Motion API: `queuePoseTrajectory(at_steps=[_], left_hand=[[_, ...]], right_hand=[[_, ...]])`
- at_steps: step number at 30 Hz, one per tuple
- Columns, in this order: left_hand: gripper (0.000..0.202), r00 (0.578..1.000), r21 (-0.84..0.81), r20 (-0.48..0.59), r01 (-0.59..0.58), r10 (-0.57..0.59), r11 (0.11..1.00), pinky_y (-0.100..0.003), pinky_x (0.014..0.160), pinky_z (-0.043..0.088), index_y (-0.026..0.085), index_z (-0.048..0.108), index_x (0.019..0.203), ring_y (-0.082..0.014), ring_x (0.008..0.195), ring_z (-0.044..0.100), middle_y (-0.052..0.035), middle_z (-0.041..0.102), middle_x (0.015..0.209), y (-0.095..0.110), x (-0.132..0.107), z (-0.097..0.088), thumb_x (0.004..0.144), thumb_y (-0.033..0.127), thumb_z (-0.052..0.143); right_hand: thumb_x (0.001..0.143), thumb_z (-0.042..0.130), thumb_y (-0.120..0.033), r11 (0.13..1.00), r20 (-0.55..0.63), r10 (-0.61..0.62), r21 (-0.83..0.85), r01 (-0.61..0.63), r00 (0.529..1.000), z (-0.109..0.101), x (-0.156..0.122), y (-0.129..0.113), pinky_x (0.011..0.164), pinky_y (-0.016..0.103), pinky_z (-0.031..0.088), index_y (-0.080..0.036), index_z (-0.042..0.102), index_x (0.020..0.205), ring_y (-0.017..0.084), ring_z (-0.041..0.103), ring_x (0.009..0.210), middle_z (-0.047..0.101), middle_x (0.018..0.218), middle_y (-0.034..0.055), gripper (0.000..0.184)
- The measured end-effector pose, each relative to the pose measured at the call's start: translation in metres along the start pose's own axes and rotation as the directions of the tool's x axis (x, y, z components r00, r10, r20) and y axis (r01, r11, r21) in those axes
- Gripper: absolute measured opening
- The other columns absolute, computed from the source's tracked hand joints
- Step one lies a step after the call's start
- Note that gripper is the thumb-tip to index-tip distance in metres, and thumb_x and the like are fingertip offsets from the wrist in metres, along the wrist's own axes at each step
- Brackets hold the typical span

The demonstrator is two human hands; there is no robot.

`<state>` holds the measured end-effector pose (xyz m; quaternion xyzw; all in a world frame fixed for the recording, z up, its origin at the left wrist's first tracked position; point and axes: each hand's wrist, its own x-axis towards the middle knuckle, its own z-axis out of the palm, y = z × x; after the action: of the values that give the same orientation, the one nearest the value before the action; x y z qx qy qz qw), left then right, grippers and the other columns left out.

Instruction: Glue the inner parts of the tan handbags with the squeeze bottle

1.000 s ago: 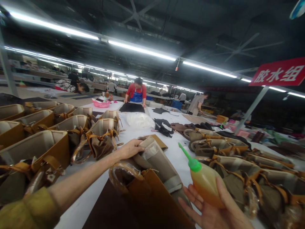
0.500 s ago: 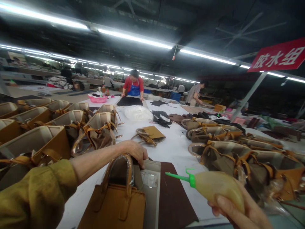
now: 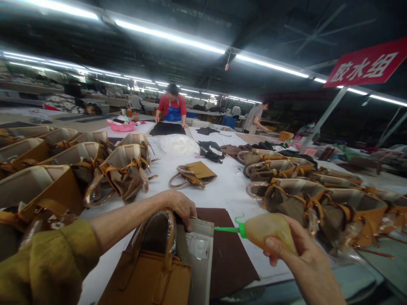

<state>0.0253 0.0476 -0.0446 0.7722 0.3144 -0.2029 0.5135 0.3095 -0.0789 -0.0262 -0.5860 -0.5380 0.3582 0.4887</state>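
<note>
A tan handbag with plastic-wrapped handles lies in front of me on a dark brown sheet. My left hand is closed on the far end of its open top, beside the pale lining; the fingertips are partly hidden. In my right hand is a squeeze bottle of yellowish liquid, held sideways with its green nozzle pointing left. The nozzle tip is at the lining's right edge; whether it touches, I cannot tell.
Rows of similar bags stand on the left and on the right. Another bag lies flat ahead on the white tabletop. Beyond it are a white plastic bundle, a pink basket and a co-worker in red.
My right hand has moved left with the squeeze bottle, bringing the nozzle from over the brown sheet to the lining's edge. My left hand stays on the handbag. The view has shifted slightly.
</note>
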Motion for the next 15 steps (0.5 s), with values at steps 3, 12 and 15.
queuePoseTrajectory(at_steps=[3,12,15], left_hand=[[0.033,1.000,-0.074,0.028,0.008,-0.006,0.997,-0.024,0.062,0.052,0.020,0.068,0.085,-0.0165,0.067,0.062,0.0013,0.066,0.069,-0.002,0.003,-0.001,0.060,0.041,0.071],[0.029,1.000,-0.093,0.011,0.006,-0.005,0.996,-0.027,0.062,0.053,0.020,0.068,0.083,-0.0195,0.071,0.062,-0.0006,0.067,0.075,-0.005,0.006,0.000,0.059,0.035,0.070],[0.026,1.000,-0.051,0.004,-0.016,0.016,0.999,-0.026,0.060,0.053,0.019,0.068,0.085,-0.0200,0.071,0.064,-0.0012,0.068,0.076,-0.004,0.006,0.001,0.062,0.033,0.068]], right_hand=[[0.062,0.071,-0.049,1.000,0.023,-0.004,-0.022,0.005,1.000,0.001,0.005,0.000,0.043,0.026,0.048,-0.017,0.046,0.108,0.020,0.056,0.048,0.065,0.061,0.0004,0.061],[0.063,0.070,-0.046,1.000,-0.082,-0.024,-0.007,0.024,0.996,0.017,-0.005,-0.019,0.043,0.022,0.046,-0.020,0.051,0.105,0.016,0.053,0.049,0.061,0.062,-0.0035,0.054],[0.063,0.070,-0.046,0.998,-0.106,-0.044,-0.042,0.040,0.993,0.016,-0.005,-0.016,0.043,0.022,0.046,-0.020,0.051,0.105,0.015,0.052,0.047,0.062,0.064,-0.0033,0.053]])
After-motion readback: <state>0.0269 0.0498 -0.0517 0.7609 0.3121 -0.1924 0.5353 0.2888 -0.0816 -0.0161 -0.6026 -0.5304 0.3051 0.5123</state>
